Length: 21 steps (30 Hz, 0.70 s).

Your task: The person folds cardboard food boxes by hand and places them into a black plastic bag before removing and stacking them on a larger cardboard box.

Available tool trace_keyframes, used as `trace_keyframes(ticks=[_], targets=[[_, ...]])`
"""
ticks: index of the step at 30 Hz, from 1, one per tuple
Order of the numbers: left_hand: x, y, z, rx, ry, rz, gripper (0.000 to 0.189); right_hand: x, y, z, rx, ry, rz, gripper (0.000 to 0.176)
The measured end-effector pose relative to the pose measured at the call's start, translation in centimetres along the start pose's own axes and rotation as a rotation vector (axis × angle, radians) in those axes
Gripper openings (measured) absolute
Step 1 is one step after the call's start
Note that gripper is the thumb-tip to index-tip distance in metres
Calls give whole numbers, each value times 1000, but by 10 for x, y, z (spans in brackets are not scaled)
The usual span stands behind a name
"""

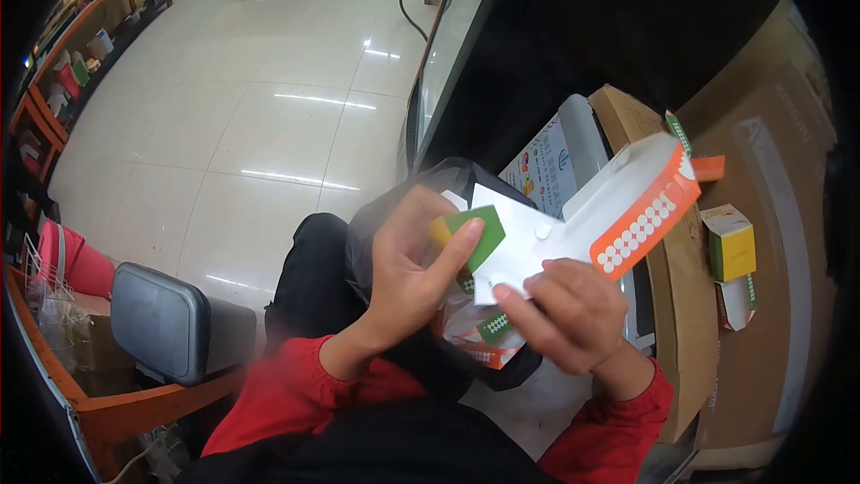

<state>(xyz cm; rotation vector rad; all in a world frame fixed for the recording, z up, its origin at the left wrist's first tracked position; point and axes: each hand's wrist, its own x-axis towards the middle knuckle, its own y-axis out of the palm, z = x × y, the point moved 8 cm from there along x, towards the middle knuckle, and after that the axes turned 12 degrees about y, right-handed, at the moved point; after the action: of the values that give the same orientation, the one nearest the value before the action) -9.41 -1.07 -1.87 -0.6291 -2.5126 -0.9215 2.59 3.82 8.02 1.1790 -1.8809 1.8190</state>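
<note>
My left hand (pixel 408 260) pinches a small green-and-yellow paper box (pixel 484 237), thumb pressed on its green face. A larger open paper carton (pixel 515 237) spreads behind and beside it, white inside, with an orange outer wall (pixel 640 224) patterned with white dots. The fingers of my right hand (pixel 569 314) are curled around the carton's near white edge. Below both hands, a dark plastic bag (pixel 372 224) sits by my knee. Folded orange and green dotted cartons (pixel 488 341) show inside it.
To the right stand brown cardboard boxes (pixel 761 305), with another yellow-and-green box (pixel 733 244) on them. A grey lidded bin (pixel 157 323) and a pink bin (pixel 76 255) are at the left, beside an orange frame (pixel 134 408). Tiled floor (pixel 260 125) stretches ahead.
</note>
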Motion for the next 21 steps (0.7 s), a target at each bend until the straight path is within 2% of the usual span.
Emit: trace_keyframes(ticks=[1,4,5,8,12,15,18,21], targets=[[1,0,1,118,5,21,10,-5,3,6,-54,-80,17,22],[1,7,-3,268,-39,208,13,-7,8,6,-63,-85,24,21],[0,8,-8,270,-39,185,14,-5,9,3,-67,-43,53,21],[-1,6,-15,305,63,186,12,-5,14,-7,36,85,5,20],[0,11,-30,355,247,282,10,-1,12,-5,52,151,14,17],[-1,18,-43,440,363,338,10,0,19,-17,258,346,145,14],[-8,21,-43,359,413,376,13,-7,25,-33,608,691,301,21],[-14,27,-46,399,472,479,15,-25,49,-43,1189,1122,666,32]])
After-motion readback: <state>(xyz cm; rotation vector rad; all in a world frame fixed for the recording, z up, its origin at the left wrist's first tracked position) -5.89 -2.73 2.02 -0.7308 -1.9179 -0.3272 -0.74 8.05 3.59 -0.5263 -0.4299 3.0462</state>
